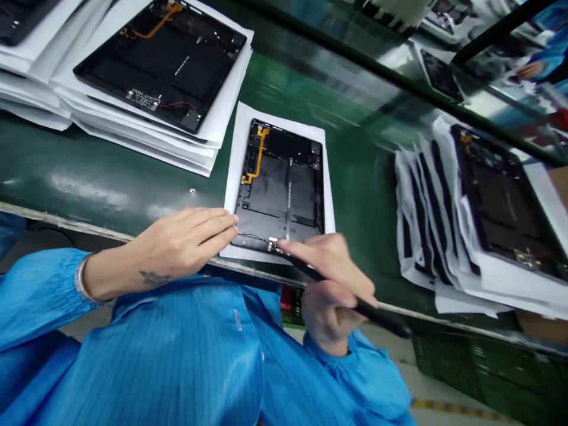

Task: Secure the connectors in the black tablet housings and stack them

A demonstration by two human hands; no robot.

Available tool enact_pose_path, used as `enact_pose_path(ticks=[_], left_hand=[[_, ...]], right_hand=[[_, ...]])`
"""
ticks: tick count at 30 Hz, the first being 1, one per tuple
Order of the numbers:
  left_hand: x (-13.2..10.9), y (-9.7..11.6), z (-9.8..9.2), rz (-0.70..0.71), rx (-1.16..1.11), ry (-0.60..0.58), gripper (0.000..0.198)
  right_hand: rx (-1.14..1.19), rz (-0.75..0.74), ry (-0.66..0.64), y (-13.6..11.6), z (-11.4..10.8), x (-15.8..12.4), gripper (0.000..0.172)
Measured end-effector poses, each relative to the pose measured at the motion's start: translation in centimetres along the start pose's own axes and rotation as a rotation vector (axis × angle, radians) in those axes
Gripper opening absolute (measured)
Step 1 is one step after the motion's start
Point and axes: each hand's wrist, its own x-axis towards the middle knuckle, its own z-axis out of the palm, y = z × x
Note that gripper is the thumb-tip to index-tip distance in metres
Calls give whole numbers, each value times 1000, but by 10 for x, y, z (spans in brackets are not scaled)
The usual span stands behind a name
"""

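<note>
1. The open black housing (266,198) lies on a white sheet (239,133) on the green surface (361,207), at the centre of the view.
2. At the housing's 8 o'clock, the left hand (195,239) is open, fingers extended together, fingertips at its edge.
3. At 5 o'clock, the right hand (339,260) grips a black pen-shaped tool (384,318), its forward end near a small circuit board (274,244) at the housing's 6 o'clock edge.
4. A yellow-orange ribbon cable (262,148) runs along the housing's 10 o'clock side.
5. Paper-layered stacks stand at 10 o'clock (146,145) and 3 o'clock (448,260).
</note>
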Motion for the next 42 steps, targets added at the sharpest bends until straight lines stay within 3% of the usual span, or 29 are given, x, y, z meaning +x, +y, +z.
enact_pose_path(ticks=[3, 4, 9, 21, 25, 29, 32, 36, 42], left_hand=[[2, 3, 2, 24, 0, 36, 26], [2, 4, 3, 26, -3, 45, 26], [2, 6, 4, 13, -18, 23, 28], [4, 12, 5, -9, 53, 21, 32], [6, 18, 6, -33, 81, -3, 32], [10, 23, 7, -33, 129, -37, 32], [15, 25, 5, -36, 149, -84, 33], [21, 24, 3, -37, 162, -111, 35], [20, 22, 5, -34, 146, -101, 34]], right_hand=[[8, -113, 20, 2, 9, -8, 28], [-14, -145, 15, 2, 12, -10, 26], [-114, -192, -25, 1, 18, -19, 42], [-280, -147, -24, -2, 20, -22, 52], [-330, -149, 39, 2, 15, -30, 56], [-238, -125, 88, 3, 9, -29, 53], [-18, -33, 82, 3, 6, -14, 41], [256, 160, -43, 5, 6, 15, 21], [325, 232, -141, 7, 13, 32, 18]])
